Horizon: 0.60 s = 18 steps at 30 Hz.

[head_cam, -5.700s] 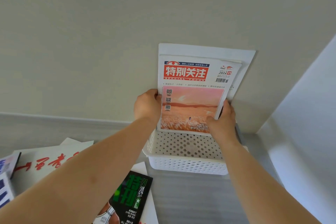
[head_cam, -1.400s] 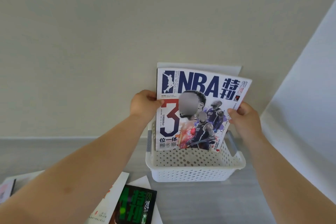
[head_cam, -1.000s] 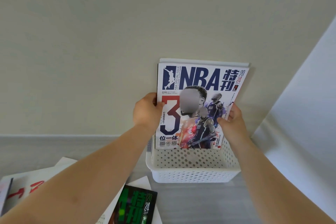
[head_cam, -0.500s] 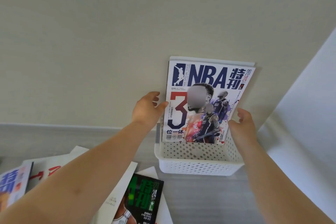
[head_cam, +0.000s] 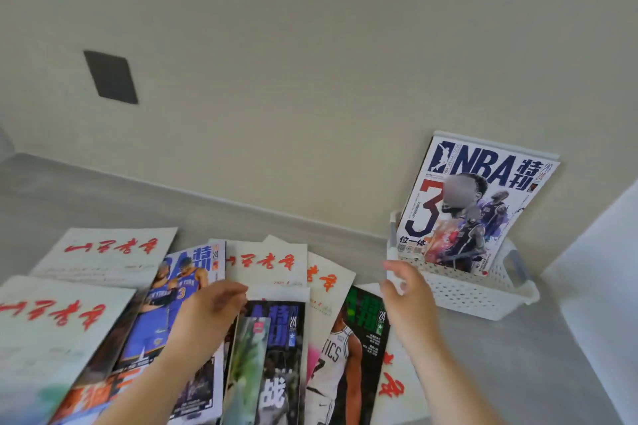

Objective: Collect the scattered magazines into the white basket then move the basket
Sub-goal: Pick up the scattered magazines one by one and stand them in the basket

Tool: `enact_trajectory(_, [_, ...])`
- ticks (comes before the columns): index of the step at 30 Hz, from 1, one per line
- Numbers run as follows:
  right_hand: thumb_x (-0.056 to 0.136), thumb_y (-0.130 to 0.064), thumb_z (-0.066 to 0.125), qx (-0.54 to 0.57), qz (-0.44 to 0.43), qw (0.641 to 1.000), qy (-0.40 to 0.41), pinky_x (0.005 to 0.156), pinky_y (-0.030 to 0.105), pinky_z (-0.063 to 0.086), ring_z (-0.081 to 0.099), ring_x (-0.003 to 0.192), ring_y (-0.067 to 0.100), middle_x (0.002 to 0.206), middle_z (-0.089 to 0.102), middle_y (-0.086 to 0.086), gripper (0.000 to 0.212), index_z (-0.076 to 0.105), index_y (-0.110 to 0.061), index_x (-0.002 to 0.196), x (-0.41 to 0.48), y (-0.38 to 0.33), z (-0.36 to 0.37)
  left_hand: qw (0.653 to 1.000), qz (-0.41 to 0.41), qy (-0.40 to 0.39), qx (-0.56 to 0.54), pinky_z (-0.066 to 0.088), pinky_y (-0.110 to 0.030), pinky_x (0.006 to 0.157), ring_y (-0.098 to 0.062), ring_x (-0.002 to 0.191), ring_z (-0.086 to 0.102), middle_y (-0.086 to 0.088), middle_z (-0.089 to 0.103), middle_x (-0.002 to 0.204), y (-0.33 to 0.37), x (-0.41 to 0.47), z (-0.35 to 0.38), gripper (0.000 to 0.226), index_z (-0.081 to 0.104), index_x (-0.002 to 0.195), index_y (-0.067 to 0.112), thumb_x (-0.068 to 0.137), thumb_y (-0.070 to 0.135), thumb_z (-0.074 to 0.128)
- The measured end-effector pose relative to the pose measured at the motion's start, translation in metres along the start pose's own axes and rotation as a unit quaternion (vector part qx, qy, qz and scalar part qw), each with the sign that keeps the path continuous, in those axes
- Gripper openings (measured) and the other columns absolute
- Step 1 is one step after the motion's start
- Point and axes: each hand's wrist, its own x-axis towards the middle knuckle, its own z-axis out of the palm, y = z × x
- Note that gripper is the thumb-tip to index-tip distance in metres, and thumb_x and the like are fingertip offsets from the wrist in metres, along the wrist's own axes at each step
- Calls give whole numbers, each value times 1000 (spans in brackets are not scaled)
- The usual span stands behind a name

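A plain cream wall [head_cam: 310, 45] filled the upper half of the view, and below it ran a smooth grey surface [head_cam: 518, 355]. Across the left and middle of that surface lay the scattered glossy magazines [head_cam: 103, 314], overlapping one another: several white covers with red brush lettering, and basketball issues with blue, black and green covers. At the right, against the wall, stood the white perforated plastic basket [head_cam: 476, 293], with a blue-and-white NBA basketball magazine [head_cam: 476, 203] upright inside it, leaning back on the wall and rising well above the rim. The left hand [head_cam: 214, 307] reached over the middle of the pile, fingers loosely extended and gripping nothing; blur hid whether they touched a cover. The right hand [head_cam: 404, 290] hovered just beside the basket's near-left corner, fingers spread and holding nothing. A small dark rectangular plate [head_cam: 110, 78] sat on the wall at upper left.
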Motion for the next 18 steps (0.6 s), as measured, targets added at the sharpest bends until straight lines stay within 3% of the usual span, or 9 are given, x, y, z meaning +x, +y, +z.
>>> enact_trajectory(3, [88,-13,47,-55,-21,995,-86,98,21,31,44,113,6,124,52,-4,29,51,-19,117,-36,-8,55,997,-71,18,2,47,-35,66,-24,63,60,-4,66,68,-47,-26,-45,21,64,71,23,81,6,59])
enact_trajectory(5, [89,-24,48,-105,-26,983,-147,102,22,30,43,121,8,130,49,-5,34,46,-21,123,-56,-9,90,994,-88,57,12,47,-38,72,-29,71,63,-12,65,71,-71,-38,-70,12,66,78,9,80,0,58])
enact_trajectory(7, [89,-31,48,-134,-25,972,-193,106,24,27,38,127,10,136,45,-4,41,41,-22,128,-74,-11,122,991,-100,82,37,43,-32,73,-30,82,64,-16,67,80,-88,-46,-90,13,68,85,5,78,-2,59])
enact_trajectory(9, [88,-38,47,-170,-45,963,-205,112,27,17,24,136,13,146,32,-3,51,31,-23,135,-90,-15,153,988,-102,98,67,42,-30,76,-29,90,60,-19,66,96,-102,-50,-109,17,67,92,2,77,-1,61])
enact_trajectory(13, [85,-57,37,-272,-50,939,-203,114,39,-7,-8,142,15,155,-2,-2,70,5,-31,141,-113,-20,198,974,-107,96,172,35,-38,101,-31,120,46,-15,49,133,-136,-41,-143,36,57,115,8,80,14,61])
enact_trajectory(16, [81,-66,31,-321,-56,927,-183,112,41,-14,-13,141,16,155,-8,-1,76,-1,-33,141,-118,-18,210,956,-141,90,241,29,-44,108,-32,132,31,-10,27,148,-159,-27,-174,51,40,131,18,83,29,57])
enact_trajectory(18, [80,-66,33,-320,-42,928,-183,112,40,-13,-13,141,15,155,-8,-3,77,-1,-33,141,-117,-18,210,944,-187,107,250,25,-48,110,-35,134,25,-13,22,150,-172,-17,-198,62,32,135,18,81,35,57])
